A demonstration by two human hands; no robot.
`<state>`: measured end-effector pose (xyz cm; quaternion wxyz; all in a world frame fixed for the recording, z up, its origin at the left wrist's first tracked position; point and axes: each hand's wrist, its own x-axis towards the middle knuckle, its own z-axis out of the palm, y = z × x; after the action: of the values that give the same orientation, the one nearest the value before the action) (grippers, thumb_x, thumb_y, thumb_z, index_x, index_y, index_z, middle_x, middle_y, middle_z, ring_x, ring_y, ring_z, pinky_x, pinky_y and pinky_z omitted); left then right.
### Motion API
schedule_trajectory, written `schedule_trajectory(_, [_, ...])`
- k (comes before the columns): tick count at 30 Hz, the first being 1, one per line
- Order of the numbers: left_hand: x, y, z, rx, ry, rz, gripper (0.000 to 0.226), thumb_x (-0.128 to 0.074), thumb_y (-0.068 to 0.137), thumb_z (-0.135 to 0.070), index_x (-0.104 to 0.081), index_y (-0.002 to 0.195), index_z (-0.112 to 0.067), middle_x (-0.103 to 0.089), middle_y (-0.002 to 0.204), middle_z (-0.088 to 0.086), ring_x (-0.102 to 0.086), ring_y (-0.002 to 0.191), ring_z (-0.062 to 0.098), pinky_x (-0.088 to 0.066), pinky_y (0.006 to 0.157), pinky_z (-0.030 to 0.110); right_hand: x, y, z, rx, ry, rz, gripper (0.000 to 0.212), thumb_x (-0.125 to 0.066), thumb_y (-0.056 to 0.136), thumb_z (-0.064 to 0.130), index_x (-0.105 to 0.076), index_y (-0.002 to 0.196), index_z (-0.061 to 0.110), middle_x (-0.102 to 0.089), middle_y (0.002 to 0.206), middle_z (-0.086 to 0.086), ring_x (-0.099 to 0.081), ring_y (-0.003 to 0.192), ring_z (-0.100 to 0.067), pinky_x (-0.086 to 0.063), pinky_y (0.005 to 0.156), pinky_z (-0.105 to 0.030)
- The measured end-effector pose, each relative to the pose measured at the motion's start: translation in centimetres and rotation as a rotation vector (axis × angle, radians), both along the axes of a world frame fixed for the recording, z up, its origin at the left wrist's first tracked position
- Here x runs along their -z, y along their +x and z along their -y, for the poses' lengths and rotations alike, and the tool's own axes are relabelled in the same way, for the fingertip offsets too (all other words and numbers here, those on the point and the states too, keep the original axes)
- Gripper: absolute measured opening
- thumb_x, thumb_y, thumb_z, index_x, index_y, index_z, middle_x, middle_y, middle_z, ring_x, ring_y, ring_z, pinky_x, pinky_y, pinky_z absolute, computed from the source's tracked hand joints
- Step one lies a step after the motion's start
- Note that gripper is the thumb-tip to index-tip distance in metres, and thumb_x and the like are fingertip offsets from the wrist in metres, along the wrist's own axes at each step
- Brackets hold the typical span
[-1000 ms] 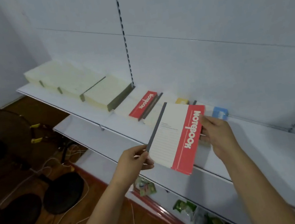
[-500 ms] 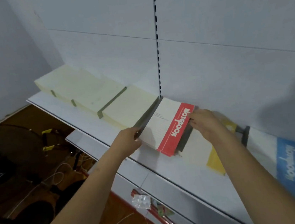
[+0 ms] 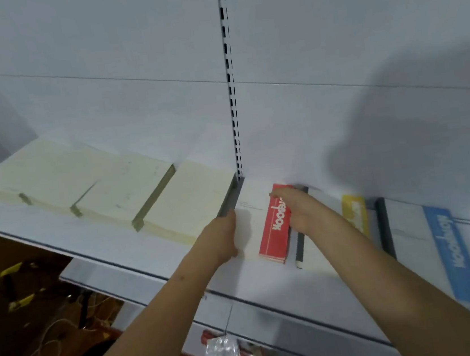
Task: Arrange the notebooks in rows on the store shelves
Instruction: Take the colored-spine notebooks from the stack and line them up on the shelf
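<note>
Red notebook (image 3: 273,226): was mid-air, centre frame; now flat on shelf (image 3: 87,240), centre. My L hand (image 3: 223,238) & R hand (image 3: 297,211) moved in w/ it.

I see a white shelf (image 3: 94,248) running along a pale back panel, its front edge slanting down toward the right. Directly on it, at the left end, a row of cream stacks (image 3: 90,192) lies flat against the back — side by side, touching. Next along sits a red notebook (image 3: 274,232), its dark spine butted against the last cream stack. Just right of it lies another notebook with a dark spine (image 3: 299,245), then a yellow notebook (image 3: 355,213) near the back edge. Toward the right end lies a blue notebook (image 3: 453,251) — its near corner reaching the shelf's front edge.
</note>
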<state>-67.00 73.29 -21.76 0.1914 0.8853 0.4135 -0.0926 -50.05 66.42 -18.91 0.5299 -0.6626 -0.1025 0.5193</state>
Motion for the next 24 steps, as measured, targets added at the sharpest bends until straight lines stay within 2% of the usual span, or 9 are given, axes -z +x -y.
schedule_trajectory(3, [-0.2,-0.7,0.2,0.080,-0.042,0.050,0.102,-0.067,0.087,-0.013,0.007,0.157,-0.018,-0.028,0.156,0.020,-0.050,0.129,0.035,-0.046,0.104,0.041,-1.1,-1.1,0.6,0.019,0.018,0.065,0.008,-0.058,0.092,0.013,-0.055,0.085,0.012,-0.059,0.075,-0.011,-0.059,0.061,-0.021,-0.049,0.060,-0.028])
schedule_trajectory(4, [-0.4,-0.9,0.5,0.097,-0.048,0.068,0.103,-0.067,0.088,-0.013,0.010,0.157,-0.020,-0.015,0.161,0.019,-0.044,0.135,0.035,-0.043,0.107,0.042,-1.8,-1.6,0.8,0.018,0.014,0.108,0.006,-0.057,0.092,0.016,-0.054,0.092,0.011,-0.059,0.081,-0.013,-0.059,0.062,-0.021,-0.048,0.061,-0.027])
schedule_trajectory(5, [-0.6,-1.0,0.8,0.108,-0.033,0.091,0.104,-0.067,0.088,-0.014,0.011,0.157,-0.021,-0.006,0.163,0.017,-0.035,0.142,0.035,-0.040,0.111,0.044,-2.5,-2.0,1.4,0.018,0.007,0.166,0.016,-0.055,0.093,0.020,-0.053,0.104,0.010,-0.060,0.095,-0.016,-0.061,0.068,-0.021,-0.048,0.065,-0.028])
schedule_trajectory(7, [-1.9,-0.3,2.2,0.141,0.020,0.184,0.102,-0.068,0.090,-0.020,0.008,0.157,-0.020,-0.001,0.165,0.014,-0.021,0.149,0.031,-0.032,0.117,0.043,-4.0,-2.4,3.2,0.088,-0.010,0.357,0.049,-0.051,0.095,0.028,-0.040,0.140,0.012,-0.046,0.140,-0.011,-0.059,0.103,-0.024,-0.043,0.084,-0.031])
schedule_trajectory(9, [-3.5,1.3,4.8,0.234,0.037,0.350,0.090,-0.064,0.093,-0.026,-0.002,0.158,-0.021,-0.015,0.164,0.007,-0.026,0.147,0.025,-0.032,0.114,0.038,-5.6,-2.3,5.9,0.189,-0.040,0.545,0.061,-0.045,0.100,0.033,-0.022,0.155,0.017,-0.024,0.160,-0.001,-0.036,0.138,-0.024,-0.033,0.104,-0.034])
schedule_trajectory(11, [-4.5,3.1,8.4,0.343,0.011,0.468,0.082,-0.061,0.095,-0.033,-0.010,0.158,-0.022,-0.023,0.162,0.001,-0.032,0.144,0.021,-0.035,0.111,0.035,-6.9,-1.7,9.8,0.255,-0.033,0.671,0.058,-0.041,0.102,0.036,-0.024,0.155,0.020,-0.021,0.162,0.001,-0.025,0.146,-0.020,-0.024,0.114,-0.034])
schedule_trajectory(13, [-4.6,4.7,12.5,0.467,-0.043,0.493,0.078,-0.057,0.097,-0.041,-0.012,0.158,-0.022,-0.021,0.163,-0.001,-0.026,0.147,0.017,-0.028,0.115,0.032,-7.8,-0.3,14.5,0.294,-0.053,0.812,0.056,-0.040,0.103,0.041,-0.029,0.153,0.019,-0.026,0.160,0.000,-0.025,0.146,-0.018,-0.020,0.119,-0.033])
schedule_trajectory(18, [-4.2,8.9,24.3,0.727,-0.120,0.583,0.071,-0.051,0.098,-0.046,-0.018,0.157,-0.023,-0.033,0.155,-0.001,-0.036,0.138,0.015,-0.031,0.111,0.026,-9.7,4.7,28.5,0.353,-0.222,1.067,0.064,-0.038,0.102,0.047,-0.023,0.155,0.014,-0.022,0.161,-0.002,-0.021,0.147,-0.016,-0.013,0.118,-0.026])
schedule_trajectory(24, [-4.0,16.6,42.1,0.985,-0.171,0.617,0.067,-0.048,0.099,-0.046,-0.019,0.156,-0.026,-0.030,0.158,-0.004,-0.030,0.142,0.013,-0.029,0.116,0.030,-10.7,10.8,50.5,0.503,-0.469,1.235,0.069,-0.032,0.101,0.054,-0.017,0.156,0.014,-0.017,0.163,-0.002,-0.015,0.149,-0.016,-0.010,0.118,-0.029])
